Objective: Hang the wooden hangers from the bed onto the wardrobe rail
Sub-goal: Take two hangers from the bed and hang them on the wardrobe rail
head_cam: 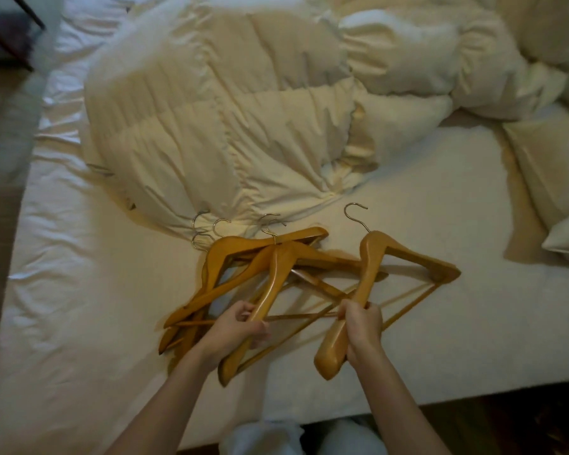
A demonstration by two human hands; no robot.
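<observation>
The left grip (240, 326) is curling round the lower arm of one wooden hanger (276, 277), which is lying atop the hanger pile (224, 254) on the bed (79, 290). The right grip (362, 323) is clasping a second hanger (370, 267) mid-arm, just right of the pile.

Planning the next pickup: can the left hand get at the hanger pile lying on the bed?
Likely yes for reach: the pile lies exposed just beyond the left hand. But its grip holds a hanger, so taking another looks awkward.
</observation>
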